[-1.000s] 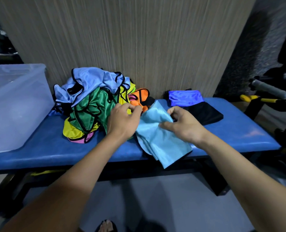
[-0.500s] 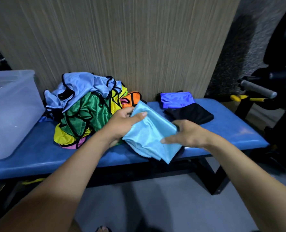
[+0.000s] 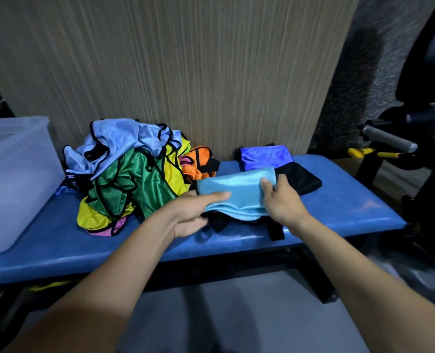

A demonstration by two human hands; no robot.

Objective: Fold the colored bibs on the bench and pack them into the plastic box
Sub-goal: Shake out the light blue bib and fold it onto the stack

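Colored bibs (image 3: pixel 132 174) lie heaped and unfolded on the blue bench (image 3: pixel 338 205), between the plastic box (image 3: pixel 15 174) at its left end and two folded pieces, one violet (image 3: pixel 266 156) and one black (image 3: pixel 303 179), near the wall on the right. The box looks hazy through its translucent wall and its far side is cut off by the frame, so whether anything has been packed cannot be told. Most of the job appears to remain. A light blue bib (image 3: pixel 233 193), partly folded, sits at the bench's front edge in a person's grasp: the left hand (image 3: pixel 190 212) lies along it with fingers extended on top and thumb beneath, while the right hand (image 3: pixel 282 200) pinches its right end. Black trim hangs below, and the bib's underside is hidden. Dark gym gear at far right is blurred.
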